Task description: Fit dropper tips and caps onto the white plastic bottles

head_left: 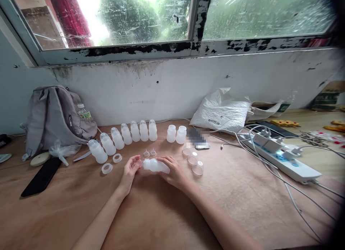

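A white plastic bottle (156,166) lies sideways just above the wooden table (151,214), held between both hands. My right hand (174,172) grips its body. My left hand (131,170) closes its fingers on the bottle's neck end. Behind them stands a curved row of several capped bottles (125,135) and two uncapped bottles (176,134). Two small clear teats (150,153) lie just beyond the hands. White rings (107,168) lie to the left, clear caps (194,163) to the right.
A grey backpack (54,117) leans on the wall at left, with a black phone (41,176) in front of it. A white plastic bag (221,111), a power strip (283,156) with plugs and trailing cables occupy the right.
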Available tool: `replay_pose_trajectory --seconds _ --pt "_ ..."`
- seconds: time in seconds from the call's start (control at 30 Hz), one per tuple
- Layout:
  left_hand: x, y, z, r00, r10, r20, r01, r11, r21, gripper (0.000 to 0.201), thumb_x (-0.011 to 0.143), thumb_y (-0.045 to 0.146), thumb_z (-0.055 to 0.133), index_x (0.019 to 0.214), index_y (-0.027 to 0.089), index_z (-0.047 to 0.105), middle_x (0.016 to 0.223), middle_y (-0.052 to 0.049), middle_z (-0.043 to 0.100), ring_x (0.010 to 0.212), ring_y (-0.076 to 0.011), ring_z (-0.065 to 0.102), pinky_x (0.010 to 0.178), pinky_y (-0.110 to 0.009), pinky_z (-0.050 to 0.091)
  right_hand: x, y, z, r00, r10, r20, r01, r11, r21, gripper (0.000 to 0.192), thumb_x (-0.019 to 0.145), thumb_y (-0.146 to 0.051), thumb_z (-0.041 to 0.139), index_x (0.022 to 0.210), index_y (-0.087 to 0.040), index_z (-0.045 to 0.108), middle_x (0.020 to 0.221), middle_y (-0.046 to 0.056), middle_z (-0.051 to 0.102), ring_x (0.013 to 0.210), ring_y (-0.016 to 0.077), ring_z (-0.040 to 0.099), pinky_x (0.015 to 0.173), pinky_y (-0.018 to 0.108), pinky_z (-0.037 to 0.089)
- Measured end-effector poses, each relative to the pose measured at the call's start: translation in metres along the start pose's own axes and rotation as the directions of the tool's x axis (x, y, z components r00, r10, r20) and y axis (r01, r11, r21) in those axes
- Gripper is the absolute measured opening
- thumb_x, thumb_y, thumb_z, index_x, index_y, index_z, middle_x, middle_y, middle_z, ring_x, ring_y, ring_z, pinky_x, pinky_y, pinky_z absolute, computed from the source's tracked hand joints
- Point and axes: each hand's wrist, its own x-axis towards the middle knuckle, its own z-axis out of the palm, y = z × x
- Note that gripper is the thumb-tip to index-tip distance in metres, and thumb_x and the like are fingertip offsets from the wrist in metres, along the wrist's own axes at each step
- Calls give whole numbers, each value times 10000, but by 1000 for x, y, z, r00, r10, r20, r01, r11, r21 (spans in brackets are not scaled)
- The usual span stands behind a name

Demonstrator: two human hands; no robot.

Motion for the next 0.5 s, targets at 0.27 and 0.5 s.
replay_pose_trajectory --seconds 0.27,0.5 --pt "0 0 -1 995 65 73 -67 998 17 243 671 260 638 900 187 608 1104 -61 575 1044 -205 499 849 -287 395 1 -3 -3 1000 10 0 -10 1000 10 485 689 -133 607 1149 -245 502 1032 57 562 960 229 498 843 373 409" --pt "-1 3 1 1000 20 6 -19 999 -25 404 639 291 685 1003 172 557 921 -64 638 930 -190 562 831 -297 407 -1 -4 2 1000 19 -14 -18 1000 22 459 687 -172 627 1124 -241 504 1022 58 560 947 231 505 827 375 415"
